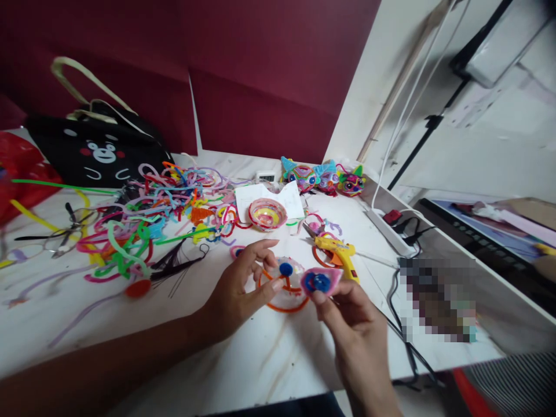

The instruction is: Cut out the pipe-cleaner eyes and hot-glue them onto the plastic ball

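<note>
My left hand pinches a small round blue disc at the tips of the thumb and a finger, with its index finger stretched out above. In my right hand is a pink leaf-shaped fuzzy piece with a blue coil in its middle, gripped between thumb and fingers. Beneath both hands lies a clear round form with an orange pipe-cleaner rim, partly covered by the fingers. A second pink-and-blue piece shows partly behind my left hand.
A yellow glue gun lies beside pliers, right of a coiled bowl. Tangled pipe cleaners and glasses spread left. Colourful fish-like crafts stand behind. A power strip and black cables run along the right.
</note>
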`<state>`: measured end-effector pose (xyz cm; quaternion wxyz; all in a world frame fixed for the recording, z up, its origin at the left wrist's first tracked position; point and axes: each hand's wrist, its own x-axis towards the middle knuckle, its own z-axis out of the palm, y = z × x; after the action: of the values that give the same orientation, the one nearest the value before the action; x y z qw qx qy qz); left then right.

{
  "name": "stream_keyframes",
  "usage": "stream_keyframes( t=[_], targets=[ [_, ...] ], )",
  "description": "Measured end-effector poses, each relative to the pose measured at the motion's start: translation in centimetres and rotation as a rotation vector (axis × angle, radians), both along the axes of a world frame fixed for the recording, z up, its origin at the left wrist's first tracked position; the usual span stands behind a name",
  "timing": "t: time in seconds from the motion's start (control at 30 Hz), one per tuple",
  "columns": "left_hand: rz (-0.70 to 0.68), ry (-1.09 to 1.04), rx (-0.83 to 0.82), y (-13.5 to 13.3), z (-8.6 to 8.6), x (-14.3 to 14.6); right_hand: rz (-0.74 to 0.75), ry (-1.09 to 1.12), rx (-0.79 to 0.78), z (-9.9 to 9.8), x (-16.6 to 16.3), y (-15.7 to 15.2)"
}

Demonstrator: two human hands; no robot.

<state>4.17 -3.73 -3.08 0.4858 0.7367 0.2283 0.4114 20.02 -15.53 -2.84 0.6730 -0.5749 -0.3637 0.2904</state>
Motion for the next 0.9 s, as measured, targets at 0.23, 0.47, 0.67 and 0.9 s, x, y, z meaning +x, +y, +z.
stream_keyframes(
  t=[0.23,0.47,0.67,0.9],
  targets=[
    [0.101,0.305,0.525,1.9,-2.1,-0.3,-0.105,0.116,-0.002,-0.6,3.5,-0.8],
    [0.002,0.488,0.488,3.0,-3.7,0.3,-0.033,0.103,-0.083,-1.6,3.6,-0.8],
    [-0.024,0.538,0.400,3.4,-4.2,0.6,0.066,0.110,-0.099,-1.3,3.8,-0.4],
    [-0.014,0.463,0.384,3.3,-4.3,0.7,0.199,0.058,-0.084,-0.4,4.9,0.7]
  ],
)
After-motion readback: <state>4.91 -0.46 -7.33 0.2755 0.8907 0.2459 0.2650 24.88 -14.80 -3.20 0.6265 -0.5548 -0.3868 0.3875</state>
